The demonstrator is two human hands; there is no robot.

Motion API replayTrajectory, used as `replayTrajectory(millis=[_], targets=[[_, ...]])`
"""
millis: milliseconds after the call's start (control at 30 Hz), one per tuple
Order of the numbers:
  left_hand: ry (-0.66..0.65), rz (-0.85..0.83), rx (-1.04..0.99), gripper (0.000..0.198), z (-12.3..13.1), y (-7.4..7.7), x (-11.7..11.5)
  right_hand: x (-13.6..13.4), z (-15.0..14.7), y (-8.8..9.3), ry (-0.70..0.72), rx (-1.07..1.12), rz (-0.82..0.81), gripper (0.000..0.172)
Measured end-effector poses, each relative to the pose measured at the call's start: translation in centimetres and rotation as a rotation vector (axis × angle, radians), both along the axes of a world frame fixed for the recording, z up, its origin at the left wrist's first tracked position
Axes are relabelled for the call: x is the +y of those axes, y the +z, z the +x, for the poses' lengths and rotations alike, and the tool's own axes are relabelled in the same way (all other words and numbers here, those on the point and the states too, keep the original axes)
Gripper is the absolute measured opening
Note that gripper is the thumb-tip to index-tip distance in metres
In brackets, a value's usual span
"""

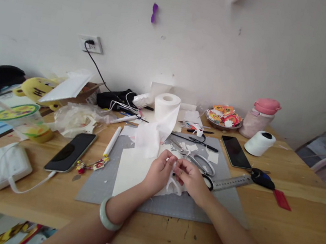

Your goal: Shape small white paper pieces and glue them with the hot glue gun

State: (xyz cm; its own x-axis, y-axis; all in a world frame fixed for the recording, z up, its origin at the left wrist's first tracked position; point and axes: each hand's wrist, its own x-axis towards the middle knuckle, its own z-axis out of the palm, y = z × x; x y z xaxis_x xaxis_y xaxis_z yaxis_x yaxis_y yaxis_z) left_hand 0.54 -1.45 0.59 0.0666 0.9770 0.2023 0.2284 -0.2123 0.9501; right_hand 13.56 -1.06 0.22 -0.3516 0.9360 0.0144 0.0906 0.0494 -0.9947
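Both my hands meet over a grey cutting mat (100, 184) at the middle of a wooden table. My left hand (159, 171), with a pale green bangle on its wrist, is closed in a pinch on a small white paper piece (174, 185). My right hand (191, 177) pinches the same white paper piece from the other side. A white paper sheet (130, 169) lies flat on the mat under my left hand. Scissors (200, 162) lie just behind my right hand.
A toilet paper roll (166, 110) trails a strip onto the mat. One phone (70, 151) lies at the left on a cable from a white power bank (4, 165), another phone (236, 151) at the right. A metal ruler (230, 182), thread spool (259, 143), pink bottle (259, 118) stand right.
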Motion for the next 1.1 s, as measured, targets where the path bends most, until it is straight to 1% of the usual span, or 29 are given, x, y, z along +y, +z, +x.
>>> replayTrajectory(millis=[133,400,500,600,667,767,867,967,1100], targets=[[0.018,-0.013,-0.023,0.023,0.1,0.0,0.0,-0.1,-0.1,0.0,-0.012,-0.032,0.056,0.022],[0.103,-0.042,-0.086,0.025,0.3,-0.3,0.2,-0.4,-0.2,0.8,-0.044,-0.087,0.167,0.019],[0.151,-0.064,-0.119,0.025,-0.2,-0.2,0.8,-0.7,0.0,0.9,-0.016,-0.086,0.195,0.017],[0.181,-0.097,-0.147,0.027,-0.8,0.0,1.3,-0.9,0.1,0.8,0.021,-0.071,0.184,0.014],[0.152,-0.129,-0.151,0.028,-0.9,0.1,1.4,-0.8,0.2,0.6,0.017,-0.059,0.159,0.014],[0.069,-0.170,-0.146,0.027,-0.7,0.2,1.2,-0.5,0.2,0.3,-0.020,-0.039,0.117,0.016],[0.017,-0.176,-0.135,0.025,-0.4,0.2,0.9,-0.3,0.0,0.3,-0.051,-0.025,0.082,0.016],[0.002,-0.153,-0.110,0.026,-0.3,0.1,0.9,-0.3,-0.2,0.2,-0.067,-0.015,0.057,0.016],[0.036,-0.070,-0.069,0.024,-0.4,-0.1,1.1,-0.3,-0.4,-0.2,-0.094,-0.005,0.011,0.018]])
